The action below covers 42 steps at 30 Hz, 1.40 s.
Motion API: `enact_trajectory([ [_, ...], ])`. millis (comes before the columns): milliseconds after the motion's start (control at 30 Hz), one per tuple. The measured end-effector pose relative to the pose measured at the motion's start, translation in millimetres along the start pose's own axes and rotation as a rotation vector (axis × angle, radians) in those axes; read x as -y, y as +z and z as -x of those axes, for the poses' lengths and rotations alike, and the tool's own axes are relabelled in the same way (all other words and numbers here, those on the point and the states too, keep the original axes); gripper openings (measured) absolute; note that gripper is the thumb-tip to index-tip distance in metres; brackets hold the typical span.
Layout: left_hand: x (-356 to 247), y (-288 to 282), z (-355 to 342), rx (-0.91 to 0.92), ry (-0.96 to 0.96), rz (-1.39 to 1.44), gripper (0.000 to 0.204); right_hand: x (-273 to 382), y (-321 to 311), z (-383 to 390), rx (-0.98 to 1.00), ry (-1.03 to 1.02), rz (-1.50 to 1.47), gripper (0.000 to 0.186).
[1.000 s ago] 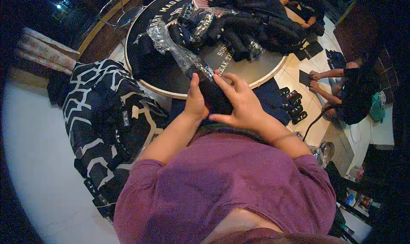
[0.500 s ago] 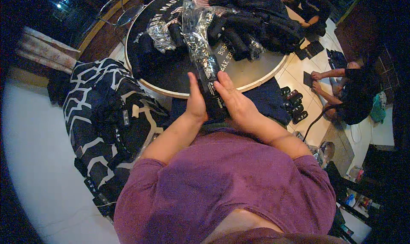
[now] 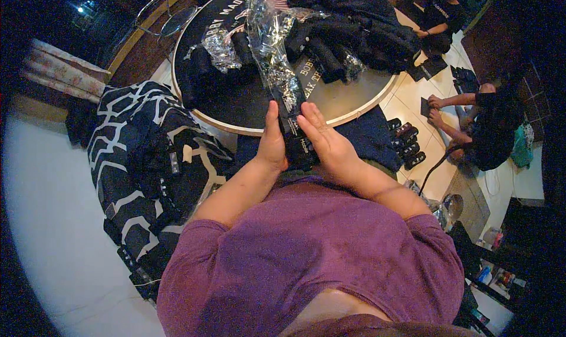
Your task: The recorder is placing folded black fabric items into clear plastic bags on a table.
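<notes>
Between my two palms, close to my body, is a black item with pale lettering (image 3: 302,150) in a clear plastic bag. The long crinkled end of the bag (image 3: 272,45) stretches away over the round table. My left hand (image 3: 272,141) presses flat against its left side, thumb and fingers pointing up. My right hand (image 3: 329,141) presses against the right side with its fingers straight and together. The item's lower part is partly hidden by the hands and my shirt.
Several black rolled bundles (image 3: 327,60) and a crumpled clear bag (image 3: 222,49) lie on the round table (image 3: 359,110). Black-and-white patterned cloth (image 3: 112,142) is at left. At right, a person (image 3: 501,131) handles a dark flat piece, near dark bundles (image 3: 407,142) on the tiles.
The plastic bag's far end has shifted slightly left, and the lettered item has tilted a little. My palms stay pressed on both sides, moving only slightly.
</notes>
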<state>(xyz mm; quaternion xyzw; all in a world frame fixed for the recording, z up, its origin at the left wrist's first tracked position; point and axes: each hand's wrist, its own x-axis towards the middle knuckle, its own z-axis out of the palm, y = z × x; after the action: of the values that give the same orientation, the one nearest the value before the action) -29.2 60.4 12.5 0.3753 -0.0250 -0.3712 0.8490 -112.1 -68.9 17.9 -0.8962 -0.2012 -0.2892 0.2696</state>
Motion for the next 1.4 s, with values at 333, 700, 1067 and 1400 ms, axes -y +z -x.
enact_trajectory([
  [333,11,-1,11,0.008,-0.048,-0.075,0.063,-2,-6,-1,-0.08,0.052,-0.1,0.058],
  [700,-18,3,-2,0.037,0.102,-0.104,0.079,-4,-5,-5,-0.024,-0.039,-0.1,0.055],
  [1067,-5,-3,0,-0.059,0.142,-0.201,0.083,-2,-8,-2,0.007,-0.03,-0.056,0.055],
  [1400,-5,9,8,-0.034,0.164,-0.138,0.069,4,-11,-1,-0.038,0.001,-0.088,0.055],
])
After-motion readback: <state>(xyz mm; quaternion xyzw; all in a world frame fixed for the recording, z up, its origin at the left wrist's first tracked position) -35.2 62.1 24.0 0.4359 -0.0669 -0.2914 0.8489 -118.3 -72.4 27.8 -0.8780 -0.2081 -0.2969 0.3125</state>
